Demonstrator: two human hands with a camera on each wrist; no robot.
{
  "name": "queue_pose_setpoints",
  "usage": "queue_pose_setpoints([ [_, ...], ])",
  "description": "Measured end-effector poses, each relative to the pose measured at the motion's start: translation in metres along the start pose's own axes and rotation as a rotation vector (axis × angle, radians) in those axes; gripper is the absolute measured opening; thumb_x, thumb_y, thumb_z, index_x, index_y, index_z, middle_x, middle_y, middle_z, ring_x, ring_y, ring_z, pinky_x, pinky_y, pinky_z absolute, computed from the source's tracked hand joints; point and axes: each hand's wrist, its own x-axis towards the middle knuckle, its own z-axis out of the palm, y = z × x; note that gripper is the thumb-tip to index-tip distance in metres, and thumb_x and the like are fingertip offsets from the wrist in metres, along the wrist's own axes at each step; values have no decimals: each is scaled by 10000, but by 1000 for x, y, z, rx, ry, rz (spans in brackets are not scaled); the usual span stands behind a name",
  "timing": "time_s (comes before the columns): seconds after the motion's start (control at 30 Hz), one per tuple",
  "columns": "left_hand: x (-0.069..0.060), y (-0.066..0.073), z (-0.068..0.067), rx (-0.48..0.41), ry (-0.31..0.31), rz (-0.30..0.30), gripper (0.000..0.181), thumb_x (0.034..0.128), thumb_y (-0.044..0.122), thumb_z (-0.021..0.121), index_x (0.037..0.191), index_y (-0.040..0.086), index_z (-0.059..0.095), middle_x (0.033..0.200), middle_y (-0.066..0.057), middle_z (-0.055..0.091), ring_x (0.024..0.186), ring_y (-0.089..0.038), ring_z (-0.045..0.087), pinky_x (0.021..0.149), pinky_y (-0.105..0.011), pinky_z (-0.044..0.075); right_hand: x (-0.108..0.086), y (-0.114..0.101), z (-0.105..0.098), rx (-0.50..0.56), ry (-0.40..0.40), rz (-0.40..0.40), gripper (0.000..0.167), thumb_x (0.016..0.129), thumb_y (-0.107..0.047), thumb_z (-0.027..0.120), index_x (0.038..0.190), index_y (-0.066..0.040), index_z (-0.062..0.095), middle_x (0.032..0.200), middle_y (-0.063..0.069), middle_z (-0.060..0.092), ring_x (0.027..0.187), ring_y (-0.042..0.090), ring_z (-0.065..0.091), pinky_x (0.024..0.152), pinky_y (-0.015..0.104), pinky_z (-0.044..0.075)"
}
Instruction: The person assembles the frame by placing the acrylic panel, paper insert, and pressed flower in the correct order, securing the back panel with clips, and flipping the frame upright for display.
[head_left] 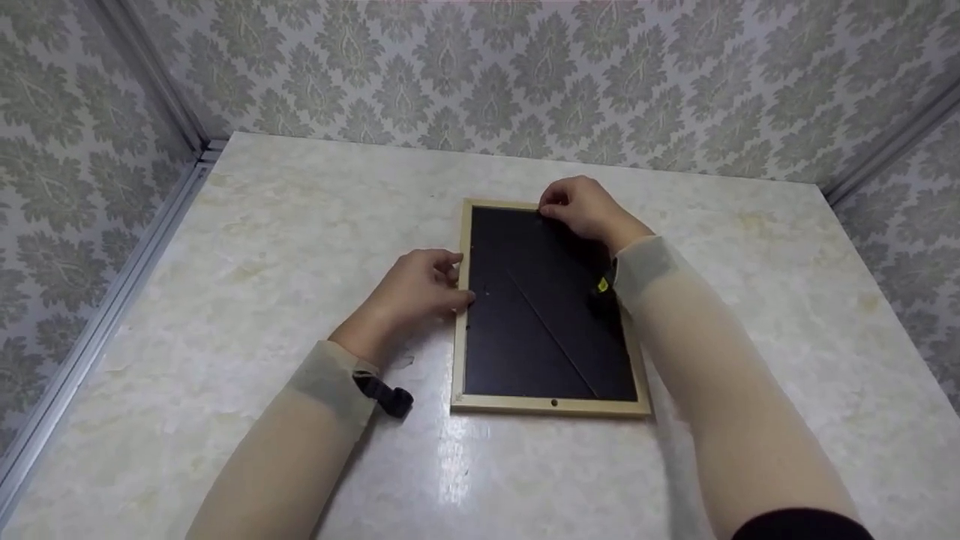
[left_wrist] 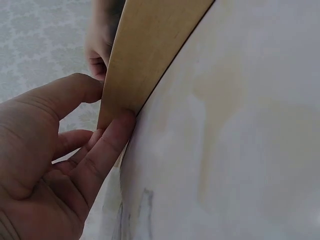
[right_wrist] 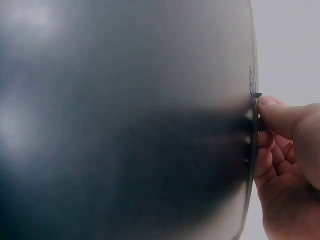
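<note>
A picture frame [head_left: 551, 406] with a light wooden rim lies back side up on the table, its black backing board [head_left: 517, 337] showing. My left hand [head_left: 420, 285] grips the left side of the rim; in the left wrist view its fingers [left_wrist: 122, 125] press the wooden side. At the far edge, my right hand [head_left: 589, 206] has curled fingers and thumb. The right wrist view has that thumb [right_wrist: 280, 117] against a small dark tab [right_wrist: 258, 94] at the board's edge. What lies between the right fingertips is partly hidden.
A thin diagonal line crosses the backing board, and a small hole [head_left: 554, 403] sits in the near rim. The marble-patterned table [head_left: 300, 225] meets patterned walls [head_left: 450, 67] at the back and both sides. Small cameras [head_left: 390, 397] are strapped at the wrists.
</note>
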Motion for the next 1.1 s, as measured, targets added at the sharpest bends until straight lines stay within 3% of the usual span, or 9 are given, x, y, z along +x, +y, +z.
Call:
queue_pose_setpoints([
  [0.2,-1,1,2,-53,3,-32,766,952,147,871,1642,20,564,1353,-170,766,1034,-183,763,804,-250,650,-1,1,1,28,15,-6,158,1134,-149,694,1166,-51,814,1215,187,782,1091,332,684,1045,489,551],
  [0.37,-3,3,2,-70,-16,-39,765,956,120,862,1649,32,550,1361,-182,770,966,-156,776,771,-260,667,-1,3,1,65,-2,34,188,1147,-179,683,1209,-63,817,1281,184,783,1145,334,689,1076,484,552],
  [0.57,-6,5,4,-111,-16,-53,761,954,79,854,1647,42,542,1318,-181,793,921,-139,770,737,-271,672,-1,5,1,69,-7,20,191,1151,-175,674,1211,-62,815,1298,190,774,1144,338,677,1070,493,544],
  [0.8,-5,6,4,-44,18,-53,762,949,128,870,1642,69,558,1278,-161,817,971,-178,770,735,-234,614,1,6,1,28,1,-33,175,1136,-133,689,1203,-40,821,1284,198,768,1126,355,670,1048,501,543],
  [1.1,-6,7,3,-28,17,-59,775,944,146,878,1643,67,553,1314,-180,798,1037,-218,769,780,-250,622,2,8,1,3,5,-96,153,1118,-97,705,1171,-19,825,1246,204,772,1134,369,682,1051,504,543],
])
